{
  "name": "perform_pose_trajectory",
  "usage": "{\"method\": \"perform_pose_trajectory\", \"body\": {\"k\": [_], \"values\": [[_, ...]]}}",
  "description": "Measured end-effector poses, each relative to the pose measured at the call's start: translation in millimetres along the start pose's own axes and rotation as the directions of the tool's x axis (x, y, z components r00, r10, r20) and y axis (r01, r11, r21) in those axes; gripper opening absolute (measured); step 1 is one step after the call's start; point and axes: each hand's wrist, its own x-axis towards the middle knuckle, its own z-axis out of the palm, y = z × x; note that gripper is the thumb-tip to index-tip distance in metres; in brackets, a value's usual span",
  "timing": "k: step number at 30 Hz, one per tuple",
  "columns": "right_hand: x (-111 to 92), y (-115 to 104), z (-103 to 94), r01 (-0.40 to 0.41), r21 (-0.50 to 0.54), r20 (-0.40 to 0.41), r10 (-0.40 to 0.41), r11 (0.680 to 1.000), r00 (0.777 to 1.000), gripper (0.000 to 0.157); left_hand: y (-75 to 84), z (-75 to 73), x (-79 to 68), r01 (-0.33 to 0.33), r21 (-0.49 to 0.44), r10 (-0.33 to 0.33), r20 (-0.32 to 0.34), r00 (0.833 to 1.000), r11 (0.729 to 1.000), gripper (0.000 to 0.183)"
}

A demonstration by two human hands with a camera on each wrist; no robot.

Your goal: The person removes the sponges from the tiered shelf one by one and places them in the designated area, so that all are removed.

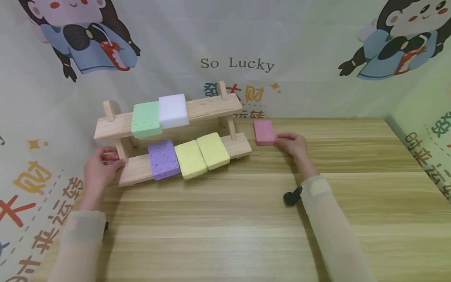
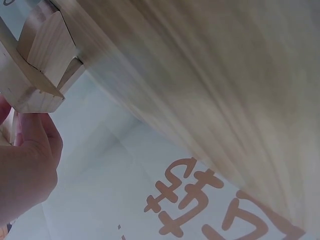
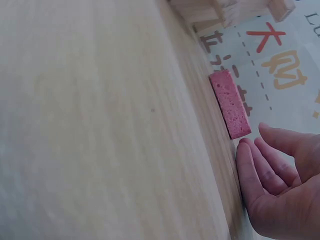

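Observation:
A two-tier wooden shelf rack (image 1: 211,107) stands at the left back of the table. My left hand (image 1: 100,166) holds the rack's left end, thumb by the lower shelf and fingers around the upright; in the left wrist view its fingers curl behind the wood (image 2: 40,100). Right of the rack, a pink sponge (image 1: 264,132) lies on the table. Fingertips of my right hand (image 1: 294,145) are right at the sponge's near right corner. In the right wrist view, thumb and fingers stand apart just off the end of the pink sponge (image 3: 230,104), not around it.
On the upper shelf sit a green sponge (image 1: 146,119) and a white sponge (image 1: 174,111). The lower shelf carries a purple sponge (image 1: 163,158) and two yellow sponges (image 1: 191,158) side by side. A printed cloth (image 1: 239,35) hangs behind the wooden table (image 1: 218,235) and along its sides.

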Motion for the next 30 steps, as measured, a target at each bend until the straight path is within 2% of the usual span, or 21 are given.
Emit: {"method": "perform_pose_trajectory", "body": {"k": [3, 5, 12, 18, 30], "values": [[-2, -3, -1.7, -0.037, 0.151, 0.036, 0.032, 0.988, 0.999, 0.046, 0.1, 1.3, -0.2, -0.001, 0.006, 0.001, -0.001, 1.0, 1.0, 0.047], [-3, -5, -1.7, -0.038, 0.175, 0.032, 0.033, 0.984, 0.999, 0.047, 0.4, 1.8, 0.1, -0.004, 0.006, 0.004, 0.002, 1.0, 1.0, 0.048], [-9, -20, 3.9, 0.045, 0.121, -0.03, -0.042, 0.992, 0.999, 0.045, 1.4, 2.0, 0.6, -0.013, -0.005, 0.013, -0.002, 1.0, 1.0, 0.047], [-14, -36, 10.0, 0.073, 0.174, -0.013, -0.072, 0.982, 0.997, 0.047, -0.1, 0.4, 0.1, -0.005, 0.004, 0.005, -0.015, 1.0, 1.0, 0.046], [-29, -55, 20.5, 0.129, 0.176, 0.057, -0.141, 0.976, 0.988, 0.044, -0.6, 1.2, 1.4, 0.003, 0.003, -0.003, -0.011, 1.0, 1.0, 0.047]]}}
